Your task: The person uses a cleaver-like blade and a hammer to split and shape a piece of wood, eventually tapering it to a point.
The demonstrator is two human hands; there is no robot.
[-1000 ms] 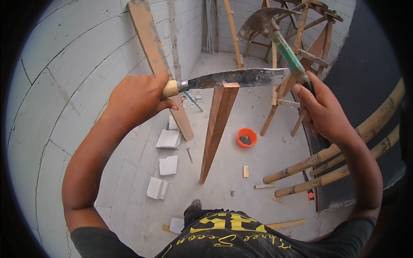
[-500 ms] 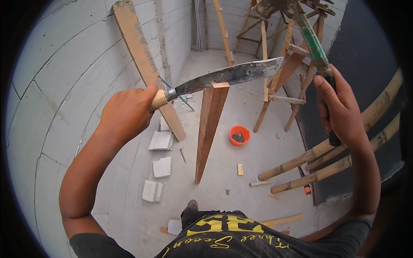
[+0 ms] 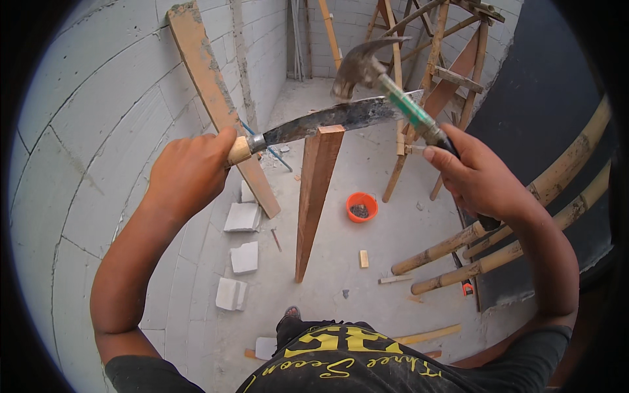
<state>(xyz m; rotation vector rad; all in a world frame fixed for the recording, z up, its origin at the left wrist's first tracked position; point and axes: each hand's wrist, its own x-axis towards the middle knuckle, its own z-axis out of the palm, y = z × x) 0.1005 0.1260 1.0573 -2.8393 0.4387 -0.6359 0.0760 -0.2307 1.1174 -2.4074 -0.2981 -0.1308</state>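
Observation:
My left hand (image 3: 191,167) is closed round the pale wooden handle of a machete (image 3: 308,124). Its dark, worn blade points right and lies across the top end of a reddish-brown wooden plank (image 3: 316,196), which stands upright on the floor. In my right hand (image 3: 481,173) is a claw hammer (image 3: 403,101) with a green and black handle, the fingers wrapped round the grip. The hammer head hangs just above the blade, right of the plank top; whether it touches the blade I cannot tell.
An orange bucket (image 3: 362,207) stands on the floor beyond the plank. White blocks (image 3: 244,257) line the left wall, where a mortar-stained board (image 3: 216,98) leans. Bamboo poles (image 3: 472,262) slant at the right. A wooden scaffold (image 3: 436,59) stands at the back right.
My right hand has swung the hammer down and to the left, from high at the upper right to close above the blade. The machete and plank have barely moved.

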